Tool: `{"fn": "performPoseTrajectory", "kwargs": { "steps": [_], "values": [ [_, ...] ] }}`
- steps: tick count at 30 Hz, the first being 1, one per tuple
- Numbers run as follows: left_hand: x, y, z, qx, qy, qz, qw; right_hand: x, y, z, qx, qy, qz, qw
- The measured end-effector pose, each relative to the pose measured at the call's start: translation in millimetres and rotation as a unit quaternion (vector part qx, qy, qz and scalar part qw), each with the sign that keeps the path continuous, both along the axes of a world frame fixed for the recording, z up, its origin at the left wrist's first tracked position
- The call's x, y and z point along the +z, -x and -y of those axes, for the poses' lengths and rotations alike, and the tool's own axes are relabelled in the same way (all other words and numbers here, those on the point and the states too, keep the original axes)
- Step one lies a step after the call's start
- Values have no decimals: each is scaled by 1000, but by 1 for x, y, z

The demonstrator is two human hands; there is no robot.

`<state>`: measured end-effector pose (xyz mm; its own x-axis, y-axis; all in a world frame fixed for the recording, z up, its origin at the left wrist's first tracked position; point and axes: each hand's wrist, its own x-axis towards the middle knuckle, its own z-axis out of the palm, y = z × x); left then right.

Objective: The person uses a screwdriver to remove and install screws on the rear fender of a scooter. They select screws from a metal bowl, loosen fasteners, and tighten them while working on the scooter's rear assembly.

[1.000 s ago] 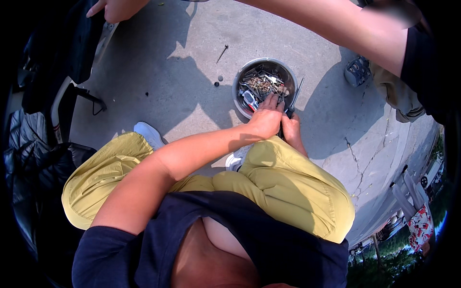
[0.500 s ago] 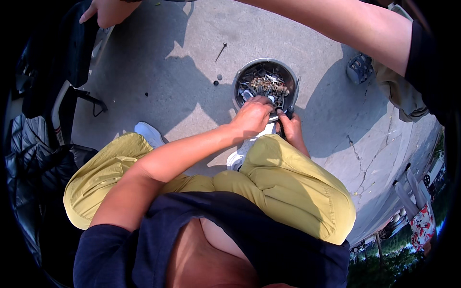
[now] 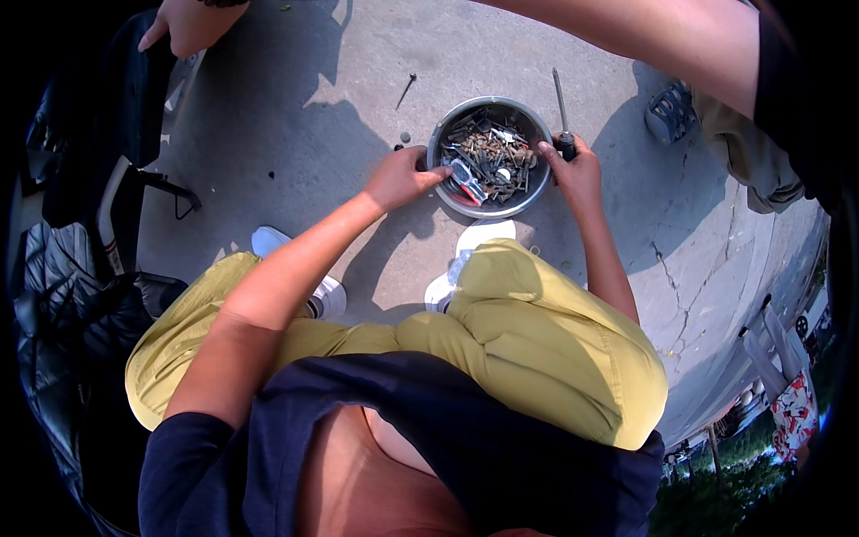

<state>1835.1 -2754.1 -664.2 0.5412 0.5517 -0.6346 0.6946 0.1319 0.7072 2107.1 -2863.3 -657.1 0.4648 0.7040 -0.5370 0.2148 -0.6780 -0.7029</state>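
A round metal bowl [image 3: 440, 194] stands on the pavement in front of my feet, filled with loose screws, nails and other small hardware [image 3: 495, 154]. My left hand [image 3: 396, 181] is closed on its left rim, thumb over the edge. On the opposite rim my right hand [image 3: 577, 170] is closed too, with the thumb inside. That hand also holds a screwdriver [image 3: 565, 143] by its dark handle, the thin shaft pointing away from me. Among the hardware lie a clear-and-red piece [image 3: 468, 183] and a white round piece [image 3: 504, 174].
A long bolt or screw [image 3: 407, 90] and a small round grey piece [image 3: 405, 137] lie beyond my left hand. Another person's arm [image 3: 626, 36] reaches across the top; their hand [image 3: 192, 27] touches a black padded object [image 3: 134, 98]. Their shoe [image 3: 671, 115] is at right.
My hands have moved from close together over the bowl's near edge to opposite sides of its rim. The screwdriver has swung out past the bowl's right side.
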Motion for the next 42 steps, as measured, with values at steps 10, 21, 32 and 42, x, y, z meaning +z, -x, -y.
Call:
{"fn": "performPoseTrajectory", "kwargs": {
  "steps": [10, 21, 32, 42],
  "values": [
    [-22, 0, 11, 56, 36, 65, 996, 24, 6, 17, 106, -56, 130, 984],
    [-17, -4, 13, 70, 34, 93, 993, 68, 55, 37, 440, 186, -59, 876],
    [0, -9, 16, 128, 134, 93, 978, 89, 19, -6, 323, 164, 128, 923],
    [6, -9, 5, 141, 221, 92, 961, 91, 67, 8, 502, 207, 56, 838]
  ]
}}
